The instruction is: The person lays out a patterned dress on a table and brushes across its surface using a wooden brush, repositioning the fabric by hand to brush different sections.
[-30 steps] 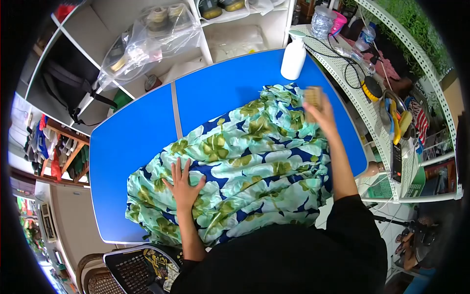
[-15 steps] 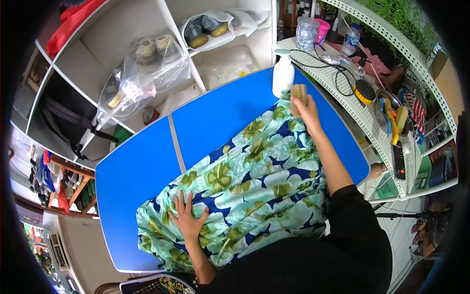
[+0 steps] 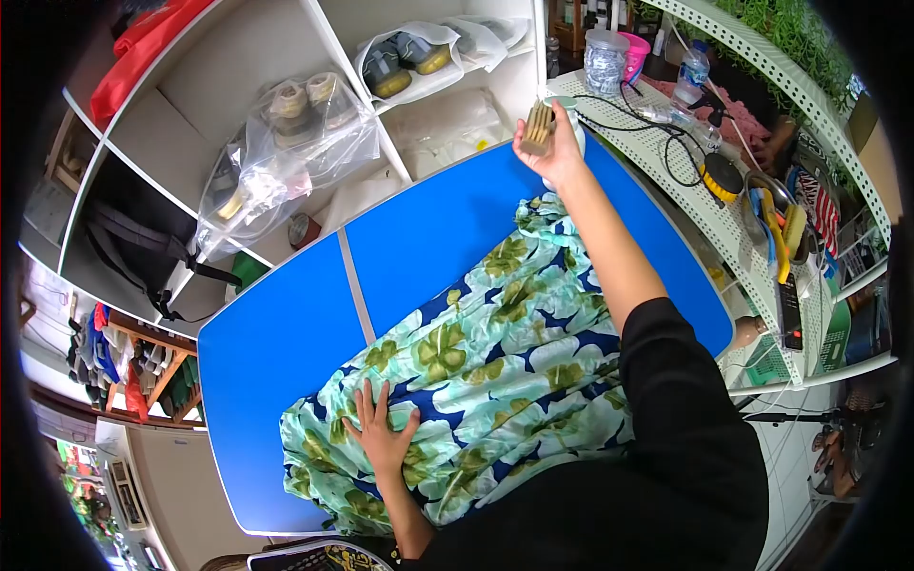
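Observation:
Spread over the blue table (image 3: 276, 314) lies a floral skirt-like garment (image 3: 505, 381) in green, white and navy, gathered at its far end. My left hand (image 3: 383, 430) presses flat on its near left part, fingers spread. Raised above the far end, my right hand (image 3: 560, 152) grips a small tan brush (image 3: 539, 131), held clear of the cloth. Behind that hand stands a white pump bottle with a pale green top (image 3: 562, 102), mostly hidden by the hand and wrist.
White cubby shelves (image 3: 333, 57) behind the table hold bagged shoes (image 3: 405, 67) and a black backpack (image 3: 124, 247). On the right, a perforated rack (image 3: 705, 190) carries a jar (image 3: 606, 62), cables, a water bottle (image 3: 690, 76), a yellow-black brush (image 3: 721, 178) and a remote (image 3: 790, 309).
My right hand has lifted the brush off the garment's far end and moved up and left, now covering most of the pump bottle. My left hand stays flat on the cloth.

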`<state>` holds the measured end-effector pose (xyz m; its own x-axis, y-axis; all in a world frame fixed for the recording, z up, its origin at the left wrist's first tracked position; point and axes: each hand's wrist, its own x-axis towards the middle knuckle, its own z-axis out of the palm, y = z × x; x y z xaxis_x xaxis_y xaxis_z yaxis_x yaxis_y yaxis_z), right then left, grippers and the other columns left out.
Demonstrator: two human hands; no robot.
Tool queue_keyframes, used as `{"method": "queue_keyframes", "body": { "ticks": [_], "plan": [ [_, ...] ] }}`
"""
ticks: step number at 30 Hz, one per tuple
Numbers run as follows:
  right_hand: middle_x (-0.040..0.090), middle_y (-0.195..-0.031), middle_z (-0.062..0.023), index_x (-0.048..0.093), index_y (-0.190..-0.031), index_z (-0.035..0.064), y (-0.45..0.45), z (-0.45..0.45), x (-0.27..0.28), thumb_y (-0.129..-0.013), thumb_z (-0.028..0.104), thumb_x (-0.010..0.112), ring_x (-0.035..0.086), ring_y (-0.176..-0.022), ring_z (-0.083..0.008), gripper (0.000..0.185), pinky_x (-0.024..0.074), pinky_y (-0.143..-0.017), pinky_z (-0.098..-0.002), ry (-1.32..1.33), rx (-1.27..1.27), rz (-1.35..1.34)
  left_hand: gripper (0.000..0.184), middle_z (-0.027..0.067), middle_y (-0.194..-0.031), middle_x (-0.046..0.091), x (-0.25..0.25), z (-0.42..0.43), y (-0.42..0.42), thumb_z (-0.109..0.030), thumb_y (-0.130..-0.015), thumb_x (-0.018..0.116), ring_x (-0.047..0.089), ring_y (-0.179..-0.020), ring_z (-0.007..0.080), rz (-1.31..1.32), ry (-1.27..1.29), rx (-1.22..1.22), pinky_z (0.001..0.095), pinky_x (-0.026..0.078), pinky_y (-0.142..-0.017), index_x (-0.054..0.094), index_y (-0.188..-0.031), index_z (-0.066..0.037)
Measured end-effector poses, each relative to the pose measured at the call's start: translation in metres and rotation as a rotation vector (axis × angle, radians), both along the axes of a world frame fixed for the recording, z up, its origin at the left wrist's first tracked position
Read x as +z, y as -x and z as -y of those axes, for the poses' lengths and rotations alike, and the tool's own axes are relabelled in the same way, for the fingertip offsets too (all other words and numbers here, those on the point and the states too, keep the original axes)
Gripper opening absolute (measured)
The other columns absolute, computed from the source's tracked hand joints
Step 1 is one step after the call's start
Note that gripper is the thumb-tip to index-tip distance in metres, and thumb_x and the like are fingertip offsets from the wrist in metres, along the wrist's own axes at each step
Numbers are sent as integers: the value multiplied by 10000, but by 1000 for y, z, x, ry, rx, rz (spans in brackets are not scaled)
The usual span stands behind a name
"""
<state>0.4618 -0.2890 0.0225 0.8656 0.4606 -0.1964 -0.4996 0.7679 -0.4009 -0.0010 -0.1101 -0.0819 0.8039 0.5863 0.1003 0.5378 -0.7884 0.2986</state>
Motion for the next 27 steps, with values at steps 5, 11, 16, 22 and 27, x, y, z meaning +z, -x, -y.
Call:
{"method": "queue_keyframes", "body": {
  "ticks": [5,11,16,22,27],
  "plan": [
    [539,-883,-89,462,-1077,88,16,-1,-15,-845,492,529,540,-690,-221,471,502,-600,-363,168,-14,146,699,21,-1452,318,2,0,-1,-463,-664,693,256,-1354,255,13,17,0,626,59,-1044,489,-1299,-256],
    [546,-1227,-135,505,-1254,82,110,5,-76,-797,466,625,587,-1026,-248,609,442,-907,-325,1176,248,1114,690,15,-1452,318,3,2,-1,-462,-671,690,261,-1351,254,8,8,1,627,64,-1043,490,-1299,-257],
    [604,-1119,-168,554,-1213,152,63,99,-124,-806,441,607,612,-972,-299,503,482,-836,-372,1515,-255,1026,678,-1,-1449,322,2,1,1,-472,-685,679,269,-1348,241,-21,30,-1,626,70,-1045,483,-1302,-269],
    [575,-1003,-177,505,-1252,185,89,132,-69,-818,270,590,572,-876,-388,451,484,-742,-445,1701,-798,1165,682,-14,-1462,298,-1,1,-1,-472,-705,661,258,-1354,238,-21,-16,1,630,70,-1044,452,-1325,-278],
    [566,-1003,-119,534,-1200,242,116,96,-80,-809,200,569,592,-797,-334,395,499,-685,-421,1755,-180,1612,677,-12,-1459,303,-5,0,2,-481,-714,653,258,-1354,238,-4,-24,-8,625,65,-1047,451,-1327,-277]
  ]
}}
